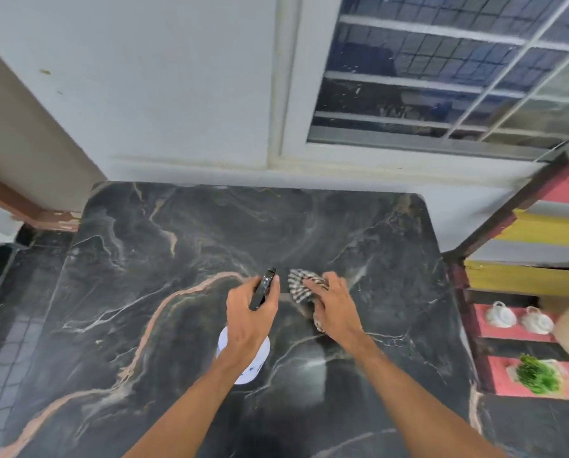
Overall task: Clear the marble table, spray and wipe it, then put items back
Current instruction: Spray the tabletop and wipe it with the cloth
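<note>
Head view looks down on the dark marble desk (184, 246), bare except for what the hands carry. The checked cloth (301, 285) lies near the middle, pressed flat to the stone under the right hand (334, 309), whose grip is spread wide — fingers splayed over the fabric, palm down, wrist low and forearm running in from the near right. Just to its left, the left hand (251, 317) has its grip closed round the black trigger head of the spray bottle (245, 355); the white body hangs below the palm, nozzle pointing far across the desk, and whether its base touches the stone I cannot tell.

Risks, as I judge them: the nozzle sits very close to the cloth hand, so a squeeze now could wet the knuckles rather than the stone. The bottle is held only by its head — a slack hold could let it swing or drop on hard marble. A flat palm may also let the cloth bunch and skip patches. At right, cups (521, 317) on the pink shelf (514, 332) stand beside the desk edge; a wide wiping stroke could carry an elbow toward them.
</note>
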`<state>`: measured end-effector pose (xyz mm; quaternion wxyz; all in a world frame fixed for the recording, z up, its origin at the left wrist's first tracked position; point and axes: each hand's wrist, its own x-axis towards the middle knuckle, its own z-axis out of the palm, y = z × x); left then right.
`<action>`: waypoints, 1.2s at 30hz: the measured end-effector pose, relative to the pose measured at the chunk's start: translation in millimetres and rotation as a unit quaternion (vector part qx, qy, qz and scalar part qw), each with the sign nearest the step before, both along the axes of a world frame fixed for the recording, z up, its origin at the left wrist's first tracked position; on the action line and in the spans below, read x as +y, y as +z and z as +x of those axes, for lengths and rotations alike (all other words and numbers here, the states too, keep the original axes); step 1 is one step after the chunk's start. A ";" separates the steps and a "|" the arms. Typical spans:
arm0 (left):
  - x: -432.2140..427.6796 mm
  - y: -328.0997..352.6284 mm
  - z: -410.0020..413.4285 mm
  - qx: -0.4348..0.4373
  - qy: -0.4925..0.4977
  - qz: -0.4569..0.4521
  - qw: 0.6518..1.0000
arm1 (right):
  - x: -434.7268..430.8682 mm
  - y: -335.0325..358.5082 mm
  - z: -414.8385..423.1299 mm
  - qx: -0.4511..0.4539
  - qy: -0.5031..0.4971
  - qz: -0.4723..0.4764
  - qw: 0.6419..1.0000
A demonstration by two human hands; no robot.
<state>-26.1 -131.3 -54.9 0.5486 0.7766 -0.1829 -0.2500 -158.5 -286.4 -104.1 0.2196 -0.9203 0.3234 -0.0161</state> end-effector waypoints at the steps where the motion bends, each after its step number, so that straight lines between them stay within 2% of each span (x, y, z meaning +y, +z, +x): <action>1: -14.6 -0.5 -9.6 0.002 -0.008 0.001 1.000 | -24.4 -1.6 -14.9 -0.013 -0.075 0.009 0.997; 3: -42.7 -0.3 -27.9 0.009 -0.023 0.002 1.000 | -76.5 -2.5 -47.3 -0.018 -0.253 0.024 0.967; 4: -52.4 -1.6 -33.6 0.012 -0.031 0.010 0.999 | -96.5 -2.7 -59.7 -0.008 -0.306 0.024 0.952; 7: -99.1 -4.8 -64.8 0.009 -0.051 0.037 0.998 | -156.0 -4.7 -98.9 0.003 -0.348 0.029 0.937; 10: -131.2 -4.2 -81.9 -0.007 -0.045 0.053 0.998 | -190.1 -7.3 -100.2 -0.013 -0.380 0.042 0.924; 12: -144.7 -6.1 -88.2 -0.020 -0.043 0.063 0.997 | -189.8 -7.9 -82.4 -0.012 -0.347 0.030 0.937; 15: -154.4 -7.2 -89.5 -0.035 -0.031 0.074 0.996 | -173.5 -13.5 -55.7 -0.033 -0.158 0.010 0.987; 17: -154.3 -6.9 -85.3 -0.037 -0.015 0.071 0.997 | -186.1 -16.8 -41.4 -0.045 -0.092 0.006 0.995; 18: -151.5 -7.6 -80.3 -0.042 0.000 0.069 0.997 | -197.6 -16.9 -28.7 -0.045 -0.126 0.018 0.991; 20: -145.3 -6.4 -71.8 -0.045 0.026 0.063 0.997 | -217.5 -14.8 -2.0 -0.030 -0.258 0.027 0.965; 21: -140.7 -5.7 -65.7 -0.046 0.043 0.060 0.996 | -215.0 -13.1 15.8 -0.026 -0.278 0.024 0.960; 22: -137.4 -4.9 -62.4 -0.048 0.052 0.059 0.996 | -204.7 -11.0 30.5 -0.031 -0.248 0.022 0.968; 24: -128.4 -4.0 -55.5 -0.052 0.068 0.057 0.995 | -163.5 -10.2 58.7 -0.057 -0.065 0.019 0.996; 26: -119.7 -3.3 -46.6 -0.042 0.084 0.061 0.994 | -126.6 -16.8 68.9 -0.057 0.111 0.030 0.992; 27: -116.3 -2.5 -42.3 -0.040 0.092 0.062 0.993 | -126.1 -18.9 70.4 -0.060 0.136 0.031 0.988; 28: -110.0 -0.9 -36.0 -0.037 0.104 0.060 0.992 | -133.2 -18.3 74.9 -0.069 0.113 0.036 0.990; 31: -93.8 6.1 -16.0 -0.026 0.127 0.048 0.990 | -165.3 -15.1 85.2 -0.068 -0.138 0.049 0.987; 32: -90.4 7.5 -11.2 -0.023 0.133 0.045 0.990 | -166.9 -14.0 89.4 -0.045 -0.185 0.043 0.981; 33: -84.1 8.9 -3.3 -0.017 0.141 0.040 0.989 | -156.2 -11.3 100.7 -0.032 -0.172 0.023 0.984; 36: -69.8 12.0 18.9 -0.015 0.148 0.027 0.988 | -105.5 -11.5 128.9 -0.038 0.064 0.007 0.997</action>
